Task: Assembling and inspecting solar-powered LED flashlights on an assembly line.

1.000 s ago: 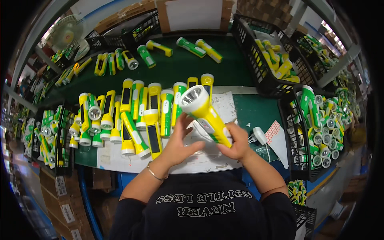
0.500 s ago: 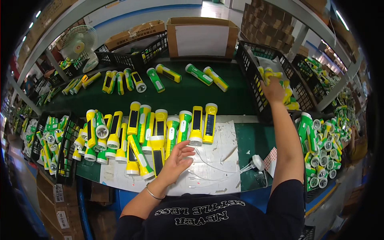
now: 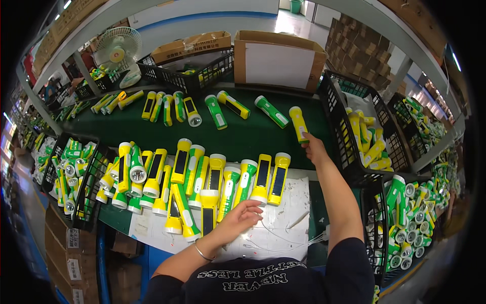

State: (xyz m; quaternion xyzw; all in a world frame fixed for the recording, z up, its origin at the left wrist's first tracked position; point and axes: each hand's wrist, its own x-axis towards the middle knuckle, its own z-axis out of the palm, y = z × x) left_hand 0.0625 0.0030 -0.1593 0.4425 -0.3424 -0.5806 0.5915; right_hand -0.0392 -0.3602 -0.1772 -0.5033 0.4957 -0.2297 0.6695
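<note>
My right hand [image 3: 315, 149] grips the tail end of a yellow flashlight [image 3: 298, 122] above the green belt, just left of a black crate [image 3: 336, 147] holding more yellow flashlights [image 3: 373, 152]. The flashlight's white-rimmed head points away from me. Low over the white work surface [image 3: 288, 223], my left hand [image 3: 240, 221] is open, its fingers slightly curled and nothing in them. Beside it, to the left, stand and lean several green and yellow flashlights, such as one with a dark solar panel [image 3: 208, 215]. A white cable [image 3: 273, 235] lies to its right.
More flashlights lie on the green belt [image 3: 167, 134] beyond the work surface. Crates full of flashlights stand at the left [image 3: 83, 202] and right [image 3: 377, 228]. At the back are a cardboard box [image 3: 243, 66], another black crate [image 3: 174, 81] and a fan [image 3: 117, 48].
My right hand has come out of the crate, leftward, and now holds a yellow flashlight over the belt. The view has shifted; my left hand stays near the same flashlights.
</note>
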